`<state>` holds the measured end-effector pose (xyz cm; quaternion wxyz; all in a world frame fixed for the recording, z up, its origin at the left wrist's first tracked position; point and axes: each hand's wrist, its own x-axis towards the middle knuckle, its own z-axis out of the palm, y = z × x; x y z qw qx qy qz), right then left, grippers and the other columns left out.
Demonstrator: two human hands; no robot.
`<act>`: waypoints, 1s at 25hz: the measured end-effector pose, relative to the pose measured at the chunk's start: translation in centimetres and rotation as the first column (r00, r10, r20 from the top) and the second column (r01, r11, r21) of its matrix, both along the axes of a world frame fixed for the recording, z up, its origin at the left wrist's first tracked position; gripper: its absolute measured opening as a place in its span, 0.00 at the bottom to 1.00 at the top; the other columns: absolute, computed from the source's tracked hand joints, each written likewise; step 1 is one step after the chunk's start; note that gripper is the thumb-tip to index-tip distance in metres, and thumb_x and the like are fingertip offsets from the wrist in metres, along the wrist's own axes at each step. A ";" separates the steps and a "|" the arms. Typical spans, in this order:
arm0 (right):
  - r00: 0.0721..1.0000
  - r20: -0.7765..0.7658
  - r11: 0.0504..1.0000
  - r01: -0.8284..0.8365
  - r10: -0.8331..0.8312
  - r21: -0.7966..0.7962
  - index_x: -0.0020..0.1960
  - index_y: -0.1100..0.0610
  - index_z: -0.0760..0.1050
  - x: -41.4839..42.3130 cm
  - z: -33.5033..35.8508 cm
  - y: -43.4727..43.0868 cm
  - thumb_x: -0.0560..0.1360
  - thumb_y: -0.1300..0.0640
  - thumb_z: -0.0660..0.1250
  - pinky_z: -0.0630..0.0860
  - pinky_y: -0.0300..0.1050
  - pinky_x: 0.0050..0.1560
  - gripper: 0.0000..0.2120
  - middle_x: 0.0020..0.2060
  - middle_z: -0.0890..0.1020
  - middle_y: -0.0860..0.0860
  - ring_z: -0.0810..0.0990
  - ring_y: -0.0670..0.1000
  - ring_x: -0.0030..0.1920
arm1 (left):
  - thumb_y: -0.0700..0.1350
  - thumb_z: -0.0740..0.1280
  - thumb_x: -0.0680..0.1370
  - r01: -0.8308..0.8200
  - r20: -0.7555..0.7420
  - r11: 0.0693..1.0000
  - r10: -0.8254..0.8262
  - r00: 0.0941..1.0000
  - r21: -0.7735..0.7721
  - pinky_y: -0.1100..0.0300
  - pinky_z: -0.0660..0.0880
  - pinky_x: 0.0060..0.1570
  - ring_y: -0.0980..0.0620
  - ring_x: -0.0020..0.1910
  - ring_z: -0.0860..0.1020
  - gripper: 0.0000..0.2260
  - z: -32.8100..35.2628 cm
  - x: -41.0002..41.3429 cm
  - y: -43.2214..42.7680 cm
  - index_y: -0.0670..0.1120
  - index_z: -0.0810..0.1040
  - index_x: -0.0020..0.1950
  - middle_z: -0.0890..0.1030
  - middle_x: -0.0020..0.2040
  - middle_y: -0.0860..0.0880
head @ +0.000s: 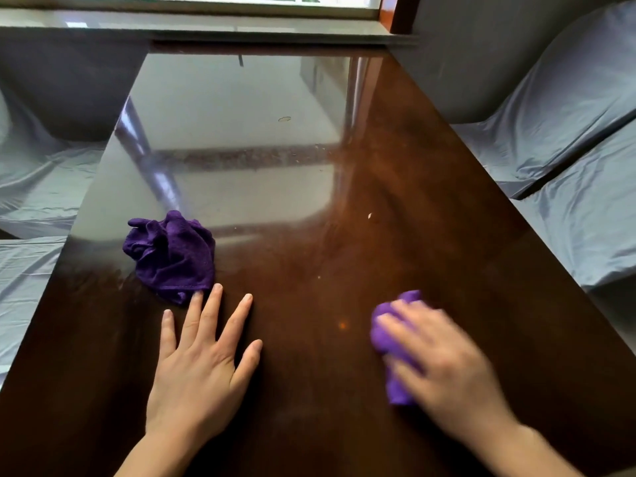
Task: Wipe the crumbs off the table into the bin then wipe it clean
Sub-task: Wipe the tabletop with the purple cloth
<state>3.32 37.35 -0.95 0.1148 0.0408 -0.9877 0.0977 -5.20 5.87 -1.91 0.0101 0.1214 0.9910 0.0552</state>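
The long, glossy dark-brown wooden table (pixel 430 235) ran from the person toward the window, and the left hand (pixel 201 359) lay flat on it with fingers spread and holding nothing, probably as a brace, its fingertips just touching a crumpled dark-purple cloth (pixel 172 254) lying unused. The right hand (pixel 444 352), blurred, was closed down over a bunched lighter-purple cloth (pixel 385 335) pressed to the near right of the tabletop, apparently to sweep. A few pale crumbs (pixel 370 215) lay scattered further up the table; no bin was in view.
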 end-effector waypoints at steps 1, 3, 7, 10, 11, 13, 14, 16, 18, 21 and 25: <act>0.981 0.011 0.981 0.194 -0.193 -0.031 0.69 0.49 0.74 -0.1 0.7 3.3 0.76 0.42 0.61 0.68 0.59 0.68 0.24 0.69 0.76 0.54 0.74 0.59 0.69 | 0.68 0.41 0.76 -0.005 0.001 1.000 0.005 1.000 -0.002 0.41 0.42 0.76 0.50 0.79 0.43 0.28 0.0 0.0 0.2 0.64 0.45 0.76 0.50 0.80 0.49; 0.883 0.024 0.878 0.469 -0.469 -0.098 0.68 0.53 0.75 -1.9 1.5 6.6 0.78 0.46 0.64 0.71 0.60 0.65 0.21 0.66 0.78 0.58 0.75 0.62 0.65 | 0.67 0.41 0.76 -0.005 0.001 1.000 0.005 1.000 -0.020 0.41 0.42 0.75 0.49 0.79 0.43 0.29 0.0 0.0 0.5 0.63 0.44 0.77 0.50 0.80 0.48; 0.941 -0.086 0.941 0.315 -0.326 -0.124 0.62 0.53 0.80 -6.1 0.8 -2.4 0.74 0.54 0.71 0.73 0.58 0.63 0.16 0.63 0.80 0.57 0.79 0.63 0.60 | 0.66 0.41 0.75 -0.013 0.019 0.999 0.014 1.000 -0.040 0.40 0.46 0.76 0.46 0.79 0.46 0.31 0.7 -0.1 0.9 0.59 0.48 0.78 0.52 0.80 0.46; 0.998 -0.013 0.996 -0.065 0.065 -0.058 0.67 0.44 0.73 -3.4 -0.4 -8.4 0.75 0.45 0.65 0.68 0.57 0.70 0.20 0.69 0.76 0.51 0.74 0.59 0.67 | 0.63 0.49 0.74 0.039 0.006 0.999 -0.040 0.999 0.009 0.40 0.55 0.75 0.43 0.77 0.56 0.31 1.5 -0.3 2.9 0.53 0.61 0.76 0.62 0.78 0.43; 0.990 -0.006 0.989 -0.139 0.139 -0.060 0.69 0.42 0.71 -2.6 -0.3 -7.3 0.76 0.42 0.63 0.67 0.56 0.71 0.22 0.70 0.75 0.50 0.73 0.58 0.69 | 0.62 0.51 0.74 0.063 -0.018 0.997 -0.062 0.998 0.045 0.41 0.56 0.74 0.43 0.77 0.58 0.30 1.6 -0.7 3.8 0.54 0.62 0.76 0.63 0.77 0.43; 0.992 -0.037 0.992 -0.119 0.117 -0.046 0.70 0.43 0.71 -2.4 -0.2 -2.5 0.77 0.41 0.62 0.68 0.55 0.70 0.22 0.69 0.76 0.50 0.73 0.56 0.69 | 0.62 0.50 0.75 0.068 -0.042 0.992 -0.064 0.997 0.110 0.44 0.53 0.76 0.44 0.78 0.55 0.30 1.8 -2.3 5.5 0.56 0.60 0.76 0.60 0.78 0.44; 0.999 -0.041 0.999 -0.019 0.017 -0.048 0.69 0.44 0.72 -2.7 -0.1 0.3 0.77 0.43 0.63 0.70 0.55 0.68 0.21 0.68 0.77 0.52 0.75 0.57 0.68 | 0.62 0.49 0.75 0.046 -0.033 0.991 -0.042 0.999 0.128 0.45 0.50 0.77 0.46 0.78 0.52 0.30 1.8 -3.1 6.1 0.57 0.57 0.77 0.57 0.79 0.45; 0.969 -0.022 0.966 0.244 -0.247 -0.088 0.68 0.49 0.74 -6.6 0.5 5.9 0.78 0.48 0.65 0.72 0.56 0.66 0.19 0.67 0.77 0.55 0.75 0.60 0.67 | 0.63 0.47 0.77 -0.035 -0.032 0.990 0.039 0.999 0.133 0.45 0.46 0.77 0.47 0.79 0.46 0.30 1.1 -5.3 7.2 0.58 0.52 0.78 0.53 0.80 0.46; 0.905 -0.024 0.900 0.419 -0.425 -0.119 0.69 0.51 0.74 -11.6 0.9 8.5 0.80 0.48 0.63 0.71 0.53 0.63 0.19 0.67 0.77 0.56 0.75 0.60 0.65 | 0.66 0.45 0.76 -0.055 -0.043 0.993 0.060 0.997 0.100 0.43 0.42 0.76 0.48 0.79 0.43 0.30 0.7 -5.4 7.2 0.58 0.49 0.78 0.51 0.80 0.47; 0.855 -0.015 0.835 0.502 -0.518 -0.225 0.67 0.49 0.74 -19.0 1.1 7.7 0.82 0.46 0.56 0.72 0.51 0.58 0.17 0.62 0.80 0.54 0.77 0.60 0.60 | 0.67 0.43 0.75 -0.101 -0.053 0.991 0.106 0.993 0.092 0.42 0.41 0.76 0.48 0.79 0.43 0.32 0.2 -5.2 7.0 0.59 0.50 0.77 0.52 0.80 0.47; 0.950 0.000 0.937 0.308 -0.312 -0.167 0.64 0.43 0.75 -23.8 1.3 1.9 0.80 0.43 0.57 0.69 0.52 0.61 0.15 0.64 0.79 0.47 0.76 0.60 0.62 | 0.67 0.44 0.74 -0.101 -0.035 0.991 0.104 0.994 0.084 0.44 0.44 0.77 0.49 0.79 0.45 0.32 0.3 -5.8 7.2 0.59 0.51 0.77 0.54 0.80 0.48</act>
